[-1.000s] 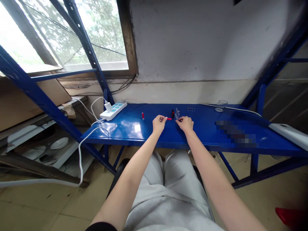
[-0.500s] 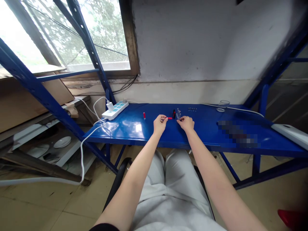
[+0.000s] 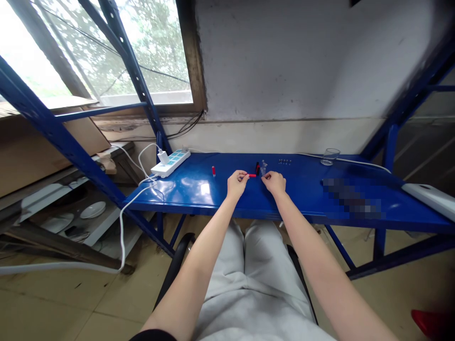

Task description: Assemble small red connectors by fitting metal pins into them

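Between the pinched fingertips of my left hand point(image 3: 236, 183) lies a slim red stick-like piece point(image 3: 252, 175), pointing level toward the right. My right hand point(image 3: 275, 182) is closed in a pinch just beside it; whatever its fingertips hold is too small to make out. Right behind those fingertips stands a cluster of small clear pieces point(image 3: 263, 166). A small black and red object point(image 3: 258, 167) stands next to the cluster. Farther left on the blue table point(image 3: 185, 192), a little red tube with a pale lower end point(image 3: 213, 171) stands upright.
Several tiny shiny pieces point(image 3: 285, 161) lie in rows toward the back. A drinking glass point(image 3: 330, 156) stands at the rear right, near a white cable. At left is a white power strip point(image 3: 171, 163) with a plug. A blurred dark item point(image 3: 350, 196) and a white device point(image 3: 430, 199) lie right.
My right hand has shifted very slightly left, its fingers still pinched. The left hand keeps the red piece at almost the same spot.
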`<state>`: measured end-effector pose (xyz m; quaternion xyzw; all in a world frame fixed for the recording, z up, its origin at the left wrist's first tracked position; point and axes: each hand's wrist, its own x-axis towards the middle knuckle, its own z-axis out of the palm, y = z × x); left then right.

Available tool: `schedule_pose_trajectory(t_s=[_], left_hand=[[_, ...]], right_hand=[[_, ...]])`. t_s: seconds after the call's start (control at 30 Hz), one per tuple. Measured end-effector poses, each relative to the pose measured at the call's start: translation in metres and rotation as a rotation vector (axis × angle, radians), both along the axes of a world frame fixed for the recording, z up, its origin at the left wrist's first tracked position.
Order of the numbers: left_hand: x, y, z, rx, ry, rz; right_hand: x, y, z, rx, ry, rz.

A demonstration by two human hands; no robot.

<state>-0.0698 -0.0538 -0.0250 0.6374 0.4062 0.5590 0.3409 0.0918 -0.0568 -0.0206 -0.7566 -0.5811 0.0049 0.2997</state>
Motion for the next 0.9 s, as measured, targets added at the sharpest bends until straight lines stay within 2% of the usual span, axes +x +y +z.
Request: schedule_pose_trajectory(t_s=[0.23, 0.4, 0.63, 0.9], left_hand=[[-0.001, -0.002, 0.003, -0.014, -0.053, -0.025], [-0.001, 0.000, 0.001, 0.009, -0.080, 0.009], [-0.002, 0.000, 0.002, 0.018, -0.060, 0.008], [-0.005, 0.000, 0.001, 0.027, -0.029, 0.118]], right_hand=[[-0.014, -0.009, 0.001, 0.092, -0.258, 0.092], [-0.020, -0.013, 0.002, 0.121, -0.364, 0.165], [-0.020, -0.016, 0.003, 0.124, -0.403, 0.177], [-0.021, -0.017, 0.003, 0.143, -0.387, 0.183]])
